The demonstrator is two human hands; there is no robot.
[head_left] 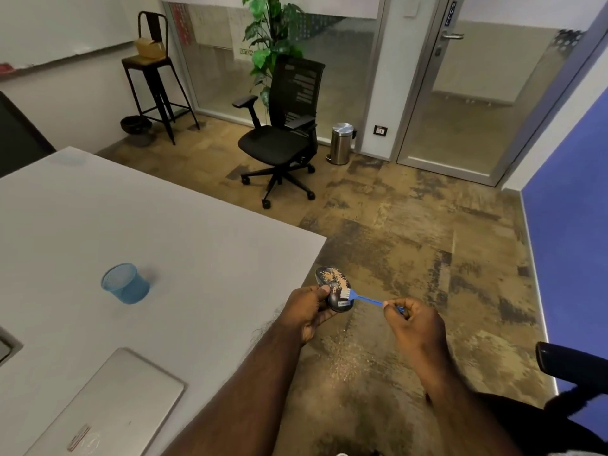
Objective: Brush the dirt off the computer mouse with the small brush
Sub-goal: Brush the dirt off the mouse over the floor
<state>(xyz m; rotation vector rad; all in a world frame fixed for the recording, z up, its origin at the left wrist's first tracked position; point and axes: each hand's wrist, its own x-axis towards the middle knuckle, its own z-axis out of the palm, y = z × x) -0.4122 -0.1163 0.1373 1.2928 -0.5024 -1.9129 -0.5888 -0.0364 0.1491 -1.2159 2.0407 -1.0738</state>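
A dark computer mouse (330, 282) speckled with tan dirt is held just past the table's right edge, above the floor. My left hand (307, 312) grips it from the left side, thumb on its top. A small blue brush (365, 299) with pale bristles rests its head on the mouse's right flank. My right hand (411, 319) pinches the brush's thin handle at its far end. Loose grains (348, 363) lie scattered on the floor below the mouse.
A white table (138, 225) fills the left, carrying a blue mesh cup (126, 284) and a shut silver laptop (108, 409). A black office chair (283, 133), a steel bin (342, 143) and a tall stool (154, 74) stand farther off. A dark armrest (572, 363) juts in at right.
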